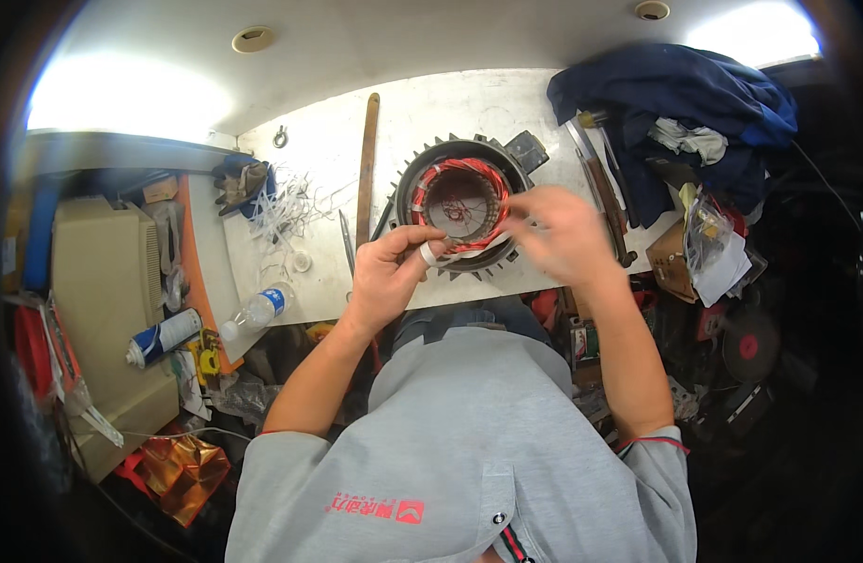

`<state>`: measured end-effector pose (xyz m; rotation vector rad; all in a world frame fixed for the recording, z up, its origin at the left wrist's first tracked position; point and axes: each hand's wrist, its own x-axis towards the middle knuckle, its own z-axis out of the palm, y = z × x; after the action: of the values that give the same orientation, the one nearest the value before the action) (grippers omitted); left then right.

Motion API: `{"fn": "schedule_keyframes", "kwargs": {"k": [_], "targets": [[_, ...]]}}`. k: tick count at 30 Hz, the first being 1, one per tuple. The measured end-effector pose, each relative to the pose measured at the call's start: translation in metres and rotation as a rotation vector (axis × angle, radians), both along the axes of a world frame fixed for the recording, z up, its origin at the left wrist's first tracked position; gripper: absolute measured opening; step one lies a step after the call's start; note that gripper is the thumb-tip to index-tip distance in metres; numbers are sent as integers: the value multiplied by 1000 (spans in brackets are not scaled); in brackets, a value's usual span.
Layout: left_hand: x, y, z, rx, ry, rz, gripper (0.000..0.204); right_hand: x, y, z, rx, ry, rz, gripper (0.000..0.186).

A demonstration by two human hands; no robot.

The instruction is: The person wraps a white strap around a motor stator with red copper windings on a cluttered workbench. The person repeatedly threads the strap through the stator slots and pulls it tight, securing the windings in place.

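Observation:
A motor stator (414, 192) in a dark finned round housing stands on the white bench, open end up. Red-wrapped coil windings (461, 165) ring its bore, and several thin red wires lie in the middle. My left hand (391, 272) is closed in a pinch at the near left of the windings, with a white strip (427, 253) at its fingertips. Whether the strip wraps a finger or runs to the coil is hard to see. Over the near right rim, my right hand (560, 235) is smeared by motion; its fingers are close to the windings, and what they hold cannot be made out.
A long wooden strip (367, 169) lies left of the stator, near white scraps (286, 211) and a plastic bottle (258, 311). On the right are long-handled tools (600, 178), a dark blue cloth (675, 89) and a cardboard box (669, 258). A spray can (165, 338) lies at far left.

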<state>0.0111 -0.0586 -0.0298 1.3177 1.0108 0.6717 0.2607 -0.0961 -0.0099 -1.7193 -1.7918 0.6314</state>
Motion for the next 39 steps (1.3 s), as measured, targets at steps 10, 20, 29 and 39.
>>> {"fn": "schedule_keyframes", "kwargs": {"k": [10, 20, 29, 39], "targets": [[6, -8, 1, -93, -30, 43, 36, -25, 65, -38, 244, -444, 201, 10], [15, 3, 10, 470, 152, -149, 29, -37, 0, -2, 299, 37, 341, 23], [5, -40, -23, 751, 72, -27, 26, -50, -46, 8, -535, 707, -407, 25], [16, -34, -6, 786, 22, -136, 26, -55, -16, 14, -968, 985, -504, 28]]}}
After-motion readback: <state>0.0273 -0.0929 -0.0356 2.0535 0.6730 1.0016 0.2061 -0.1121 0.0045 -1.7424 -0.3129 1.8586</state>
